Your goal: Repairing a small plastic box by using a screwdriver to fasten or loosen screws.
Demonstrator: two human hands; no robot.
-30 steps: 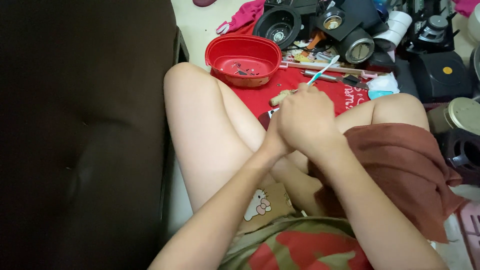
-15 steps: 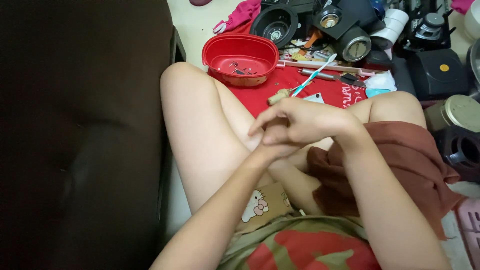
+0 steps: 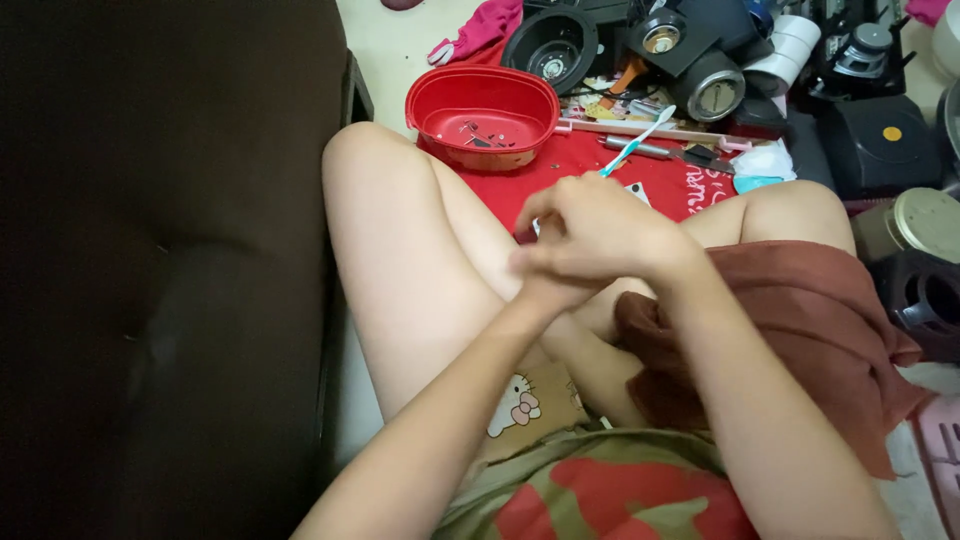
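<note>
Brown couch [image 3: 150, 270] fills the left side; a red cloth [image 3: 600, 165] covers the floor ahead of the bare knees. On it sits a red oval tub [image 3: 482, 115] with small bits inside. The right hand [image 3: 600, 235] is curled over the left hand [image 3: 550, 290], both closed together; what they grip is hidden. A toothbrush [image 3: 640, 138] lies just beyond the knuckles, apart.

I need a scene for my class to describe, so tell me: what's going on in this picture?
A person sits on the floor with bare knees drawn up, the right hand folded over the left hand above the lap. Anything held between them is hidden. Just beyond lies a toothbrush on a red cloth, beside a red oval tub holding small dark bits. Speaker parts clutter the floor behind.
</note>
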